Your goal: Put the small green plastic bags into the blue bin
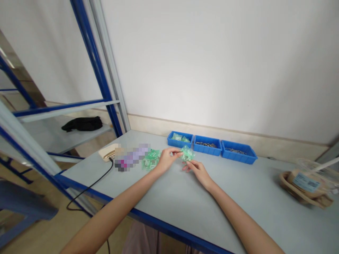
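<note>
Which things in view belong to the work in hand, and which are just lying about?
Likely part of it:
green packet at the fingertips of left hand and right hand
green packets on table
three blue bins

Probably just lying about:
takeaway drink
black item on shelf

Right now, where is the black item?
In the head view, the black item lies at the left, on the grey shelf beyond the blue upright, left of the table.
</note>
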Motion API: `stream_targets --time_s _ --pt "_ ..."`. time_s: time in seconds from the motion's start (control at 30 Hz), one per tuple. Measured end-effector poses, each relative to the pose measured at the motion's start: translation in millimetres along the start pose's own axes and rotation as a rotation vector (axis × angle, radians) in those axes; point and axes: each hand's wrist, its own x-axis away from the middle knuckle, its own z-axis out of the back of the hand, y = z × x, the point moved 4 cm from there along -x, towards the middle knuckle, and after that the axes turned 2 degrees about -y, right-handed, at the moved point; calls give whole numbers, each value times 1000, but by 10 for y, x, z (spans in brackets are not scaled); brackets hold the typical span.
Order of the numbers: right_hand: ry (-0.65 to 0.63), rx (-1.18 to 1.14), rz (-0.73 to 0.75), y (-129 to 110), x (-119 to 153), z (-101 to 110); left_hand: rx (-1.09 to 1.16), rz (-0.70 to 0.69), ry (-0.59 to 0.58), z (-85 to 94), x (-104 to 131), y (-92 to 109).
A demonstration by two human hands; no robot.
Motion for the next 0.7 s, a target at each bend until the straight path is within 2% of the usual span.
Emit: stream_targets --time_s 0.1,0.23,0.37,0.47,0.57,0.63,0.7 --pt "-43 -35 -17 45 -9 -32 27 50 16 -45 -382 -29" --pt "-111 -33 -31 67 -2 -44 -182 193 48 -190 -822 -84" --pt "-144 -31 -40 75 6 -39 -335 279 128 -369 -926 -145" --pt "-154 -29 -46 67 8 -37 -433 244 178 -400 -849 -95" --pt "-159 -32 -46 60 11 -38 -554 106 230 -207 -678 73" --pt "-162 -29 -49 68 14 -41 -581 -17 213 55 -495 175" --pt "-171 -18 -51 83 17 -45 -611 -127 136 404 -251 200"
